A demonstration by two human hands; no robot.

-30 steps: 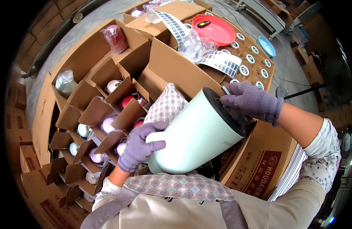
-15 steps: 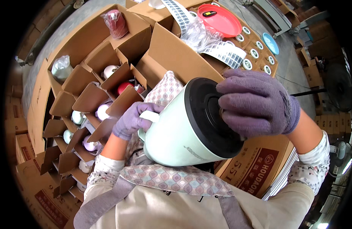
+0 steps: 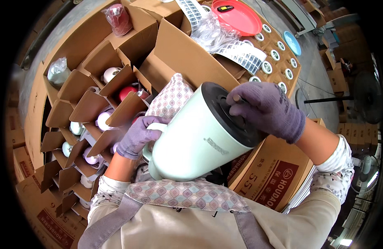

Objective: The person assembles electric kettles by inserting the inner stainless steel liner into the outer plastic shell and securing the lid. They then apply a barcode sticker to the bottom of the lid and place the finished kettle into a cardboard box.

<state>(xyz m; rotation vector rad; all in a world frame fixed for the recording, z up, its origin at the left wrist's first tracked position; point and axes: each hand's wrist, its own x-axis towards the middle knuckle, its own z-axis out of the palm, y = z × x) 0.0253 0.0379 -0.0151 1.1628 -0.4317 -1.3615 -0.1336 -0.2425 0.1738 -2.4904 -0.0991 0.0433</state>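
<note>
A mint-green thermos jug point(image 3: 187, 141) lies tilted in front of my body, its black base point(image 3: 224, 108) turned up and to the right. My left hand point(image 3: 141, 137), in a purple knit glove, is closed around the jug's pale handle point(image 3: 158, 127). Over the base is my right hand point(image 3: 270, 108), gloved the same way, its fingers curled and pressed together near the base's centre. A small brownish tip shows between those fingers; I cannot make out what it is. The jug's spout end points down to the lower left, toward a patterned cloth point(image 3: 175, 97).
On the left, an open carton point(image 3: 89, 106) with cardboard dividers holds several jugs in white, mint, lilac and red. Beyond are a wrapped red jug point(image 3: 118, 20), a sticker strip point(image 3: 243, 56), crumpled plastic point(image 3: 214, 31) and a red tray point(image 3: 241, 18) with a cutter. A printed carton point(image 3: 278, 174) stands right.
My right hand has shifted left and down across the base, its fingers now curled tighter with a brownish tip showing. The jug has turned slightly, and its side faces me more.
</note>
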